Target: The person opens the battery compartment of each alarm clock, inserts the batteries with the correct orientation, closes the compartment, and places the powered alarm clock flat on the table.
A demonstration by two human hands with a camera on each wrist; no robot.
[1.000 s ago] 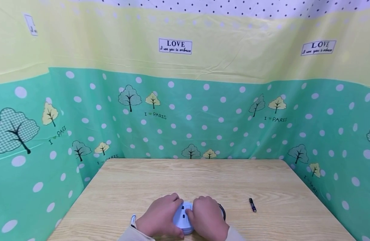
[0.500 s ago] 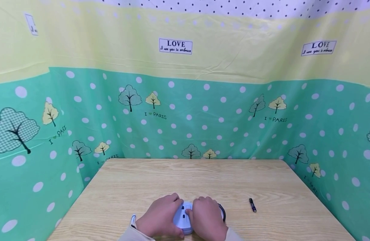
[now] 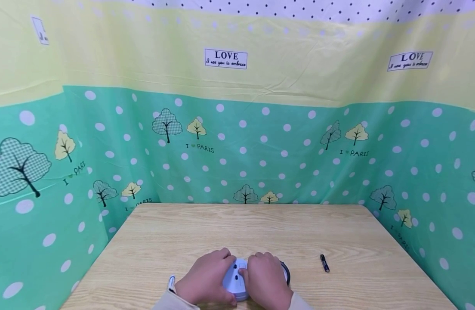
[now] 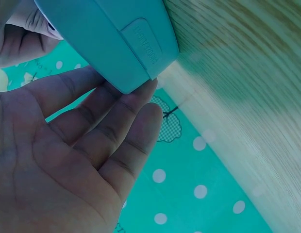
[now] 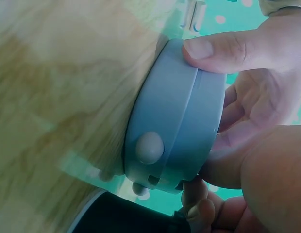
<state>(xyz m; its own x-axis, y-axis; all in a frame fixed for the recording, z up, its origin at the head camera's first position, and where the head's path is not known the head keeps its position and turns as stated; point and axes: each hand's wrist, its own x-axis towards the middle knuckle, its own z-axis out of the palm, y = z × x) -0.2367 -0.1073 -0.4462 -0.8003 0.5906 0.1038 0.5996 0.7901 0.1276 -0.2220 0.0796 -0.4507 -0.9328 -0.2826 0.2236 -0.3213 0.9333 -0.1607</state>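
A light blue alarm clock (image 3: 233,284), with raised SNOOZE/LIGHT lettering in the left wrist view, lies near the table's front edge. Its back, with two dark knobs or holes and a rectangular panel, faces up. My left hand (image 3: 208,277) grips its left side, thumb at the near edge and fingers at the far edge. My right hand (image 3: 265,280) holds its right side with curled fingers, the thumb on the panel. In the right wrist view the clock's rim (image 5: 175,116) shows a round pale foot. The right palm hides the clock's right part.
A small dark cylinder, battery-like (image 3: 324,263), lies on the wooden table (image 3: 245,228) to the right. A dark curved thing (image 3: 286,273) shows beside the right hand. A green and yellow printed curtain (image 3: 237,150) surrounds the table.
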